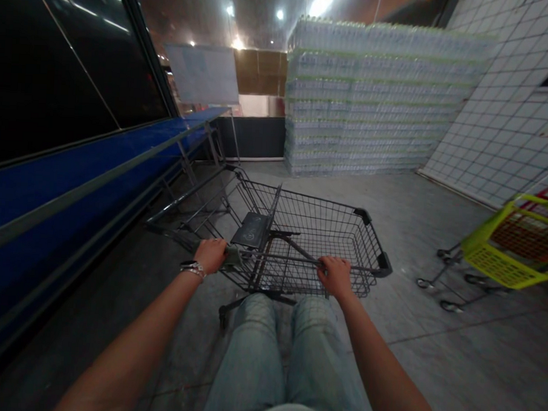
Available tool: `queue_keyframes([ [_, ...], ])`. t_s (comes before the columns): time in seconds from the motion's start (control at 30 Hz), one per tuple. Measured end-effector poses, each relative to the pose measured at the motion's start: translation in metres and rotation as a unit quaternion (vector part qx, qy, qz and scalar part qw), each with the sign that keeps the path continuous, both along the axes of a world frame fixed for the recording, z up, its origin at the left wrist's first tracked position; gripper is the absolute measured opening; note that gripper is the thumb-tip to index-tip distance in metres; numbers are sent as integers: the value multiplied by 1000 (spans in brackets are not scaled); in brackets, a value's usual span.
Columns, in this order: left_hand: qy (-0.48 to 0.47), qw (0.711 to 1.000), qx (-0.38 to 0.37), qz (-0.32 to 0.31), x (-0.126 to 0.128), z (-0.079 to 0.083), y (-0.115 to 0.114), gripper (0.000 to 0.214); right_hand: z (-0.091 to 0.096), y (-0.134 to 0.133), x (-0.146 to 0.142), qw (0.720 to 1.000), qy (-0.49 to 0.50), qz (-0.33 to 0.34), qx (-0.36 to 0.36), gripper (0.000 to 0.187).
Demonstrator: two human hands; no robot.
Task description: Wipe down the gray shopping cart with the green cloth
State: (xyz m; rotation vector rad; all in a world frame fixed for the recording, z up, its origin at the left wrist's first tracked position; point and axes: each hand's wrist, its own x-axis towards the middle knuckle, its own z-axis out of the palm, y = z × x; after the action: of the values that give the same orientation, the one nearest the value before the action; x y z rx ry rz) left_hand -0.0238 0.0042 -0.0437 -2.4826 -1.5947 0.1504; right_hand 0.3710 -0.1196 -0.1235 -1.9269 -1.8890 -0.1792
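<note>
A dark wire shopping cart (pixel 322 201) stands sideways before my legs, its handle end toward the left and its basket end toward the right. My left hand (pixel 211 255) is wrapped round the near top rim by the handle end, with a bracelet and a dark band at the wrist. Farther right along the same rim, my right hand (pixel 336 275) grips the bar with curled fingers. A dark fold-down seat panel (pixel 251 230) sits inside the cart. Nothing else shows in the basket.
A long blue counter (pixel 107 162) with metal rails runs along the left. Shrink-wrapped bottle packs (pixel 369 100) form a tall stack at the back. A yellow-green wheeled basket (pixel 503 252) stands at the right, near a wall with a wire grid (pixel 491 112).
</note>
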Motion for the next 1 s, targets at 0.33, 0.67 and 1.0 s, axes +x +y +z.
queue_keyframes([
  [0.33,-104,991,-36,-81,210,-21,-74,27,6,-1,2,999,-1,16,-39,23],
  [0.67,-149,972,-36,-177,246,-31,-83,25,3,-2,11,999,-22,7,-43,36],
  [1.0,-60,997,41,8,4,-6,-13,20,8,-5,14,997,23,45,-50,23],
])
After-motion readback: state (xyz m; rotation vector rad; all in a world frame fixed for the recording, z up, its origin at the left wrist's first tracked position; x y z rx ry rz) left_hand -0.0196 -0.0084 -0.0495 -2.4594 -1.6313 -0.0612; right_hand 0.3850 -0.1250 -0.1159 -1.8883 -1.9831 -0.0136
